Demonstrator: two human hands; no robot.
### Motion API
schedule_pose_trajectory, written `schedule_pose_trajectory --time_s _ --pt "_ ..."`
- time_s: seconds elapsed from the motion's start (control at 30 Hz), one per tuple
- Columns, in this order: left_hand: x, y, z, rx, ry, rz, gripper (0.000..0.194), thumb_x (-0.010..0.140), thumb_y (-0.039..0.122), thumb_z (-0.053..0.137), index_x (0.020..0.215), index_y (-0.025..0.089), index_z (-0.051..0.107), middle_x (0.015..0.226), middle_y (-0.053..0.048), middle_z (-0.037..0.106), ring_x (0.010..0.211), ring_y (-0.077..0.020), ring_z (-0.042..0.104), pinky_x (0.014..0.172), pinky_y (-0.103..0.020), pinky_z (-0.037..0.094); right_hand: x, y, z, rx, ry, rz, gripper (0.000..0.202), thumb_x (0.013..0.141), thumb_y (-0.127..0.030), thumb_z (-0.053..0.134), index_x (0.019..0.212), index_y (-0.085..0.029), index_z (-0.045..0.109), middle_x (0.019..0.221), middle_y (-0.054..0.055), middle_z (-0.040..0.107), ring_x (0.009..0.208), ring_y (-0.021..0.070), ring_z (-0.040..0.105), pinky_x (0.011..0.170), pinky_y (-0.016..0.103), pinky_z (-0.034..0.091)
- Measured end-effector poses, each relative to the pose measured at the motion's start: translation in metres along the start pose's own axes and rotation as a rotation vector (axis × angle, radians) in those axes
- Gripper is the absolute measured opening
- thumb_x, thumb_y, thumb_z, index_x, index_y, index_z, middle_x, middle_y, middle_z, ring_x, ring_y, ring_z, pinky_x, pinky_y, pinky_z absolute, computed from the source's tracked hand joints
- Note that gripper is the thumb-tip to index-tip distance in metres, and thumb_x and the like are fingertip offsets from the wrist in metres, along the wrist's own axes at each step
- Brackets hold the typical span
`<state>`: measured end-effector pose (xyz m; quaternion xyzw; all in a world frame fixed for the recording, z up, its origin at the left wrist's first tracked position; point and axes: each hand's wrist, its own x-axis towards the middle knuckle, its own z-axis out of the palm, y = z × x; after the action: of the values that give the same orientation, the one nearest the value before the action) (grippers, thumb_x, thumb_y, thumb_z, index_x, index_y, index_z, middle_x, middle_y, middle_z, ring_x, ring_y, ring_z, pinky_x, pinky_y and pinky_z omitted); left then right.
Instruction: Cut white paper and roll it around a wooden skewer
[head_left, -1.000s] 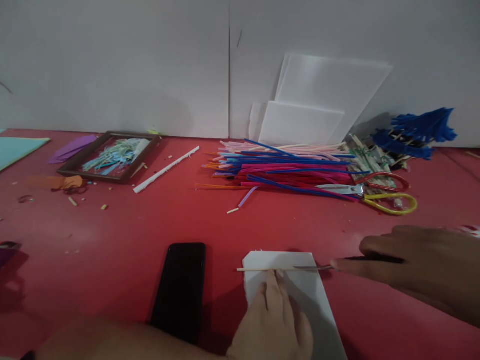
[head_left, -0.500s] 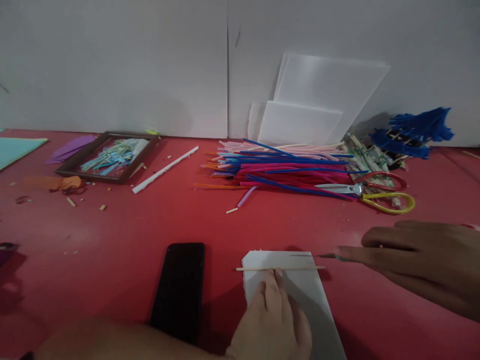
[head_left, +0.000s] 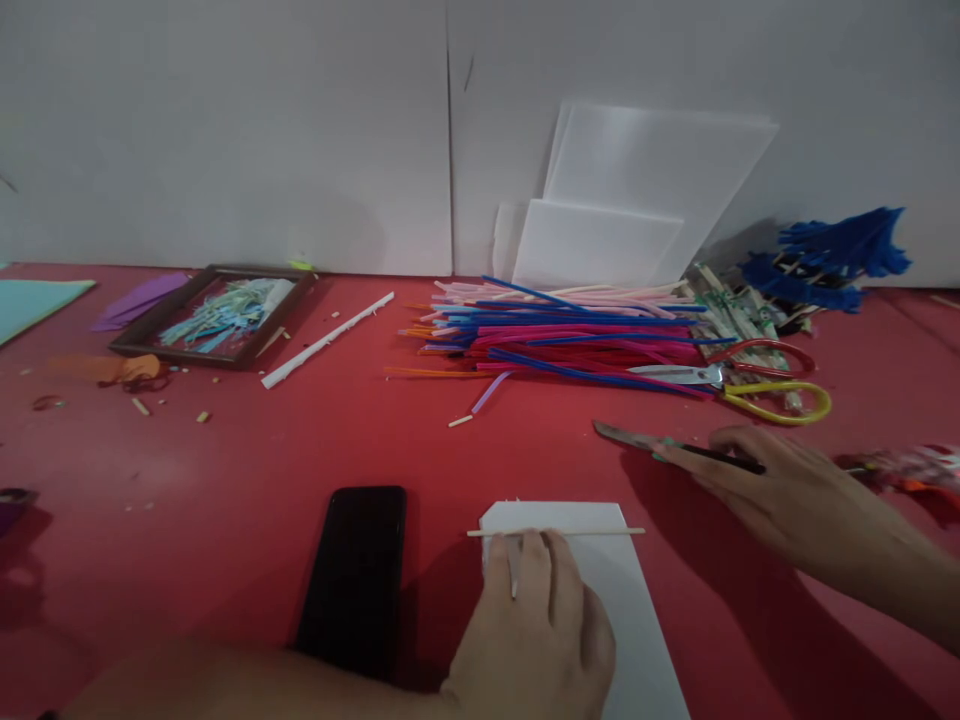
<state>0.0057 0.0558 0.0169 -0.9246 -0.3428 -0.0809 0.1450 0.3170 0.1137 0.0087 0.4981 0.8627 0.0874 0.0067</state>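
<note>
A thin wooden stick (head_left: 600, 531) lies crosswise over the upper part of a white board (head_left: 630, 600). My left hand (head_left: 532, 620) rests on the board with its fingertips pressed on the middle of the stick. A pale sliver shows between two of its fingers; I cannot tell what it is. Off to the right, above the red table, my right hand (head_left: 757, 490) grips a small knife (head_left: 634, 437) with a dark handle, its blade pointing left and clear of the stick. A black phone (head_left: 356, 570) lies left of the board.
Behind lie a heap of pipe cleaners (head_left: 570, 330) and scissors (head_left: 697, 375). White sheets (head_left: 660, 160) lean on the wall. At the left are a brown frame (head_left: 217, 310), a white strip (head_left: 330, 340) and scraps. A blue fringed piece (head_left: 847, 250) stands at the back right.
My right hand has swung up and away from the board's right edge with the knife, now over bare table. My left hand's fingers have spread a little on the stick.
</note>
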Motion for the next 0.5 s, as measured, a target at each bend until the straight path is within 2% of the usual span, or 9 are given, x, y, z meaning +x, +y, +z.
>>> schedule_pose_trajectory --time_s 0.1,0.2,0.3,0.37,0.5 --pt "0.0 0.0 0.0 0.027 0.026 -0.026 0.018 0.094 0.028 0.054 0.101 0.024 0.071 0.118 -0.009 0.069 0.106 -0.0319 0.061 0.091 -0.049 0.042 -0.007 0.0 0.019 0.015 0.159 0.031 0.047 0.097 -0.018 0.033 0.127 -0.029 0.067 0.094 0.011 0.064 0.08 0.0232 0.066 0.069 0.038 0.056" --pt "-0.003 0.001 -0.001 0.053 0.051 -0.019 0.019 0.096 0.032 0.053 0.1 0.023 0.069 0.115 -0.008 0.069 0.105 -0.0306 0.061 0.092 -0.047 0.04 -0.006 -0.006 0.023 0.071 0.27 0.022 0.044 0.098 -0.022 0.033 0.123 -0.027 0.069 0.103 0.013 0.065 0.091 0.0259 0.065 0.078 0.043 0.056" --pt "-0.006 0.002 -0.001 0.076 0.06 -0.006 0.019 0.097 0.032 0.05 0.102 0.024 0.067 0.116 -0.007 0.068 0.104 -0.0289 0.061 0.094 -0.047 0.039 0.002 -0.021 0.013 0.137 0.349 0.082 0.033 0.098 -0.027 0.043 0.119 -0.025 0.069 0.112 0.014 0.065 0.1 0.0281 0.062 0.086 0.046 0.053" --pt "-0.007 0.002 -0.002 0.086 0.04 0.017 0.019 0.097 0.031 0.05 0.107 0.025 0.065 0.118 -0.007 0.068 0.104 -0.0279 0.061 0.094 -0.046 0.039 0.01 -0.036 0.003 0.239 0.41 0.085 0.026 0.097 -0.028 0.049 0.116 -0.024 0.067 0.109 0.012 0.066 0.097 0.0252 0.063 0.083 0.041 0.054" --pt "-0.01 0.0 -0.002 0.094 0.02 0.037 0.021 0.098 0.029 0.048 0.111 0.026 0.065 0.123 -0.005 0.067 0.106 -0.0261 0.061 0.093 -0.044 0.04 0.025 -0.07 -0.01 0.503 0.391 -0.083 0.015 0.095 -0.027 0.055 0.103 -0.026 0.068 0.095 0.007 0.068 0.09 0.0202 0.065 0.079 0.034 0.055"
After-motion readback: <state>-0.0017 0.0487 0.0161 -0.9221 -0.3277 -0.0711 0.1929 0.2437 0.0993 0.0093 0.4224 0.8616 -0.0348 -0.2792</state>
